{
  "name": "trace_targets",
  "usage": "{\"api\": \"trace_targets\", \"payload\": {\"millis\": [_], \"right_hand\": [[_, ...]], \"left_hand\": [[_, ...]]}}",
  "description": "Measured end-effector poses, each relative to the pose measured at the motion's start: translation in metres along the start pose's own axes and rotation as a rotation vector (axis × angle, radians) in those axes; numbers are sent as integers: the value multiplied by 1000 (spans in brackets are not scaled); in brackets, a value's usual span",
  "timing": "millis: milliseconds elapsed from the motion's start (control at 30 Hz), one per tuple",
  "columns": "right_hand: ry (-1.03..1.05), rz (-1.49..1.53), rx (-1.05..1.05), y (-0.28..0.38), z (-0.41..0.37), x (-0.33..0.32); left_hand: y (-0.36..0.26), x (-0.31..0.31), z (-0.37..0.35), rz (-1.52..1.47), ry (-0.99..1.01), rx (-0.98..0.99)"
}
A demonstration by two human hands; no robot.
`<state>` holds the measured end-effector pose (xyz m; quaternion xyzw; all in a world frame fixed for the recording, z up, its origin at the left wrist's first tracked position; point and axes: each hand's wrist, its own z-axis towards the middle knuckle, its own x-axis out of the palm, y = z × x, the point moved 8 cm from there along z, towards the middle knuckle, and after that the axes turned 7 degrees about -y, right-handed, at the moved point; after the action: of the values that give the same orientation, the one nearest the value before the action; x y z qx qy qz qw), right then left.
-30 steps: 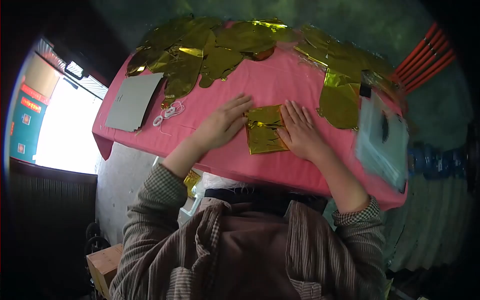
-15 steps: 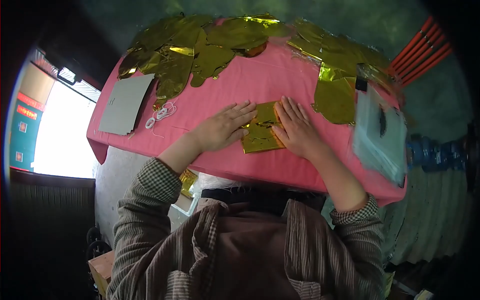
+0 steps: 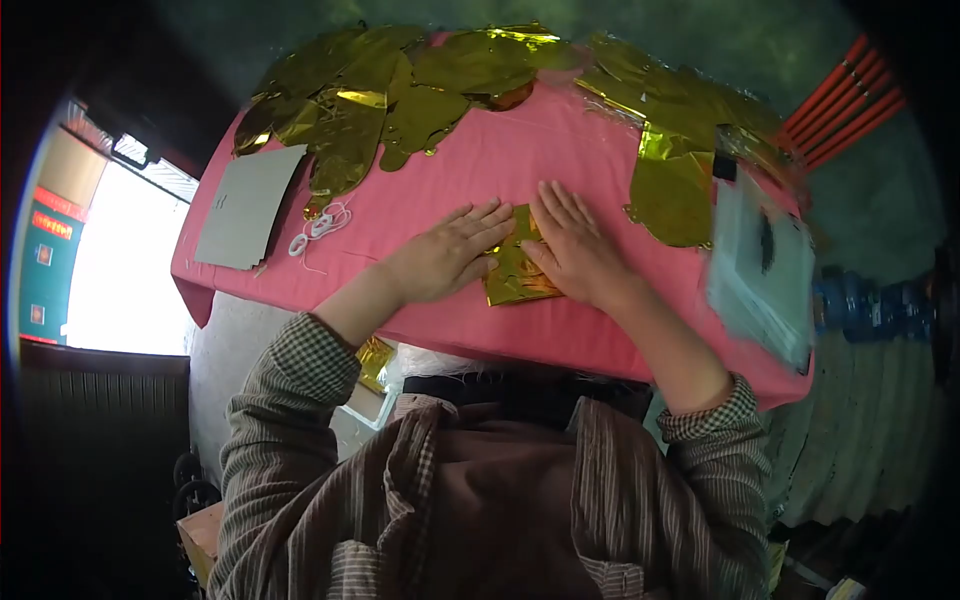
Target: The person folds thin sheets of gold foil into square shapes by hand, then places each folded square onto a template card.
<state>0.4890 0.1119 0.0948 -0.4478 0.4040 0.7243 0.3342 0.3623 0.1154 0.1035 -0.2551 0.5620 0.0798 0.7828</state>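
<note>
A folded piece of shiny gold foil (image 3: 515, 275) lies on the pink tablecloth (image 3: 500, 160) close to the table's near edge. My left hand (image 3: 447, 255) rests open, its fingertips on the foil's left edge. Flat across the foil's right part lies my right hand (image 3: 580, 245), fingers stretched out and pointing away from me. It hides much of that side of the foil. Neither hand grips anything.
Large gold foil pieces (image 3: 350, 120) cover the table's far side, with more foil (image 3: 672, 195) at right. Grey cardboard sheets (image 3: 250, 210) and white string (image 3: 325, 225) lie left. Clear plastic bags (image 3: 760, 275) are stacked at the right edge.
My right hand has slid left over the gold foil, covering more of its right part. My left hand has stayed in place.
</note>
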Motion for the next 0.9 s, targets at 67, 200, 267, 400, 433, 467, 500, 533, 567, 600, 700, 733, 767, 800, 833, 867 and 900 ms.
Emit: {"api": "trace_targets", "payload": {"millis": [67,200,267,400,433,467,500,533,567,600,700,733,767,800,833,867,900], "right_hand": [[36,-51,9,2,-7,12],[43,-91,7,0,-8,13],[21,-114,-15,0,-9,15],[48,-127,-11,2,-8,12],[43,-123,-13,2,-9,13],[38,-118,-15,1,-9,14],[30,-120,-17,1,-10,14],[21,-118,-20,1,-10,13],[13,-115,-26,2,-10,13],[6,-113,-32,2,-10,13],[-4,-120,-35,2,-9,13],[6,-115,-28,3,-9,12],[15,-111,-18,2,-9,12],[11,-116,-17,3,-8,11],[29,-103,-8,3,-8,11],[45,-92,4,2,-8,11],[41,-101,14,1,-8,12]], "left_hand": [[0,2,1,-26,13,-2],[1,2,1,-13,15,-1],[1,1,0,30,36,4],[2,-4,-3,70,28,19],[5,-7,-5,-3,42,-26],[9,-8,-7,-75,57,-72],[12,-10,-10,-68,55,-69],[26,-17,-15,-398,-63,-222],[41,-20,-21,-729,-185,-376],[46,-20,-22,-720,-189,-377],[64,-29,-23,-577,-283,-460],[53,-30,-12,-445,-263,-371],[41,-29,0,-314,-243,-279],[32,-22,10,-243,-237,-178],[24,-19,19,-245,-237,-169],[9,-14,27,-136,-206,-92],[-4,-9,32,-29,-175,-14]]}}
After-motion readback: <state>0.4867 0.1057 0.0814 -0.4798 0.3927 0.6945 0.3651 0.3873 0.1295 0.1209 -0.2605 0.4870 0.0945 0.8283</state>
